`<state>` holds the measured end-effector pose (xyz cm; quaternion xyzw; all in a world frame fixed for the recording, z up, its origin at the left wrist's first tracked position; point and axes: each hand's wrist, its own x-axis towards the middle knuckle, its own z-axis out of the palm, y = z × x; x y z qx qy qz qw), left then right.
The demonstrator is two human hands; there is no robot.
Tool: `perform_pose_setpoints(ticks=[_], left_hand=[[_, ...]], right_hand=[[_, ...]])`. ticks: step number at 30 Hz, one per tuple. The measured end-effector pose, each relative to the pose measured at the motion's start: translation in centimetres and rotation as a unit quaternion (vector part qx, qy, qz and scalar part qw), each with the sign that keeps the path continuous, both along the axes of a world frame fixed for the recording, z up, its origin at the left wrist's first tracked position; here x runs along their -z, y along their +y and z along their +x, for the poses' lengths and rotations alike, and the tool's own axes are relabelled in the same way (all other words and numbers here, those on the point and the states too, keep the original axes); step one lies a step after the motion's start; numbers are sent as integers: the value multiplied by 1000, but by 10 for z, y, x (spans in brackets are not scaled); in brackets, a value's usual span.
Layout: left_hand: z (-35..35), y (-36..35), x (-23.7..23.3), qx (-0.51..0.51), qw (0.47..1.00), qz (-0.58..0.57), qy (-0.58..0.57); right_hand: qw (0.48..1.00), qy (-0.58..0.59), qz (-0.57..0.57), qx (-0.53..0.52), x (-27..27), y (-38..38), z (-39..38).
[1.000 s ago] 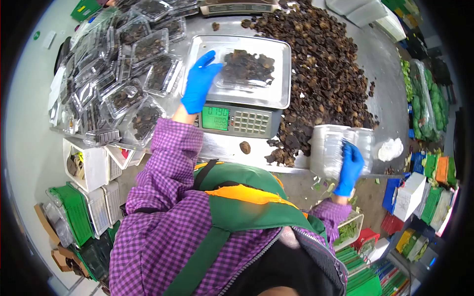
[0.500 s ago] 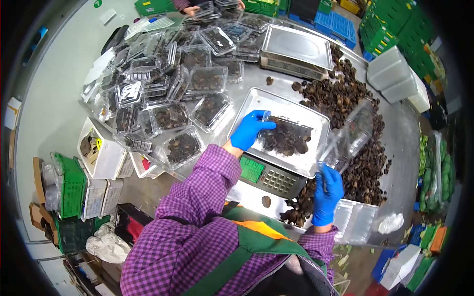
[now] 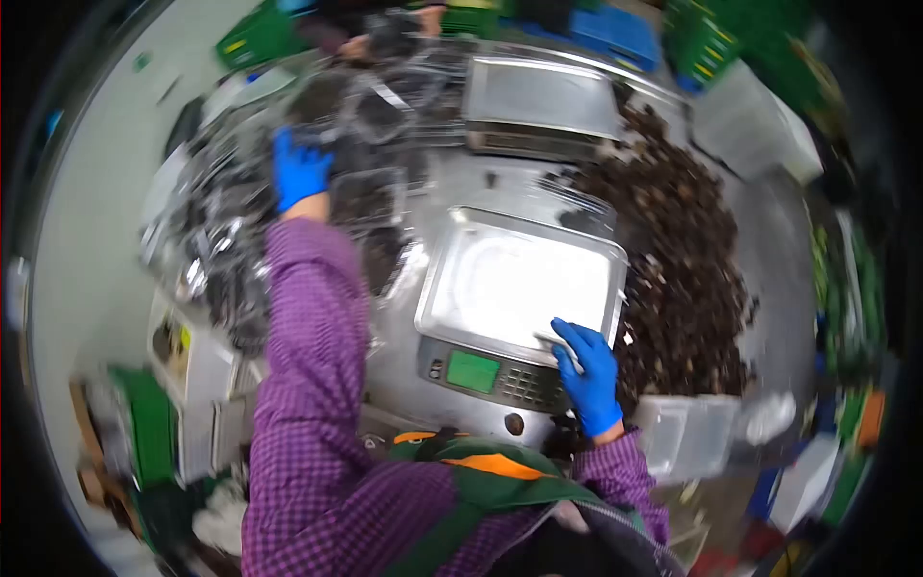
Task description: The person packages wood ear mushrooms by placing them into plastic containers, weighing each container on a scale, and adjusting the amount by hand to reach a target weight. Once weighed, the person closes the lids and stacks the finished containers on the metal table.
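Observation:
My left hand (image 3: 300, 171), in a blue glove, reaches over the pile of clear plastic boxes (image 3: 365, 197) holding dark pieces; its fingers look apart, though blurred. My right hand (image 3: 588, 375), also gloved in blue, is at the lower right corner of the scale's metal tray (image 3: 519, 279). Its fingers close on a small pale thing, too blurred to name. No box stands on the tray. Below the tray are the scale's green display (image 3: 473, 371) and keypad. A clear box (image 3: 582, 213) lies behind the tray's upper right corner.
Loose dark pieces (image 3: 673, 260) are heaped right of the scale. A second scale (image 3: 543, 101) stands at the back. Stacked clear trays (image 3: 687, 433) lie at the front right, white ones (image 3: 755, 120) at the back right. A co-worker's hands (image 3: 428, 19) are at the far edge.
My left hand has moved from the scale to the pile at the left. The filled box is off the tray. My right hand has moved left to the tray's corner. The view has shifted.

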<state>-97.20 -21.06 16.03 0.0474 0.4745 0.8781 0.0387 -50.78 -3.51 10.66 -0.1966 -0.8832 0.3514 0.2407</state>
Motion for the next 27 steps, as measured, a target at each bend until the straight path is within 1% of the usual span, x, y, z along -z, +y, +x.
perform_pose_setpoints(ticks=[1, 2, 3, 4, 5, 6, 8, 9, 10, 11, 12, 13, 14, 15, 16, 17, 19, 22, 25, 26, 27], left_hand=[[-8, 6, -1, 4, 997, 4, -80], [-1, 10, 12, 35, 996, -78, -35], [-7, 5, 40, 114, 988, -100, -1], [12, 14, 52, 141, 983, -118, 23], [44, 26, 52, 193, 975, -97, 40], [76, 38, 50, 222, 966, -131, 30], [128, 55, 53, 260, 945, -195, 22], [148, 59, 55, 269, 936, -226, 21], [164, 62, 59, 287, 929, -232, 19], [178, 65, 62, 301, 923, -239, 19], [195, 70, 60, 294, 922, -253, -2], [209, 73, 61, 299, 916, -268, 17], [216, 74, 64, 308, 903, -296, 52], [221, 74, 68, 315, 888, -322, 87], [226, 74, 72, 319, 887, -322, 89], [231, 75, 76, 321, 887, -322, 88], [239, 77, 81, 321, 885, -324, 87], [248, 82, 84, 314, 884, -330, 104], [261, 89, 80, 282, 891, -340, 108], [263, 88, 80, 286, 886, -347, 114], [268, 89, 79, 284, 886, -347, 114]], right_hand=[[1000, 9, -5, 11, -2, 4, 4], [999, 23, -8, 22, -3, 8, 6], [999, 17, -13, 25, -3, 13, 10], [999, 11, -8, 33, -3, 20, 14], [999, 2, -13, 39, -1, 29, 20], [998, 16, -21, 57, -5, 39, 26], [991, 31, -10, 131, 0, 64, 46], [985, 43, -48, 159, -7, 81, 61], [979, 47, 25, 198, 2, 104, 78], [967, 46, -19, 249, 5, 125, 97], [953, -8, -28, 302, -3, 145, 119], [945, 17, -5, 326, 16, 173, 144], [916, -41, 30, 398, 29, 195, 167], [884, -134, 54, 445, 43, 218, 189], [851, -203, -6, 484, 47, 233, 203], [822, -242, -43, 514, 69, 252, 218], [797, -258, -158, 523, 114, 283, 237], [797, -289, -168, 503, 118, 284, 202], [824, -346, -120, 432, 104, 274, 171], [810, -363, -102, 449, 109, 279, 166], [812, -362, -102, 447, 121, 287, 167]])
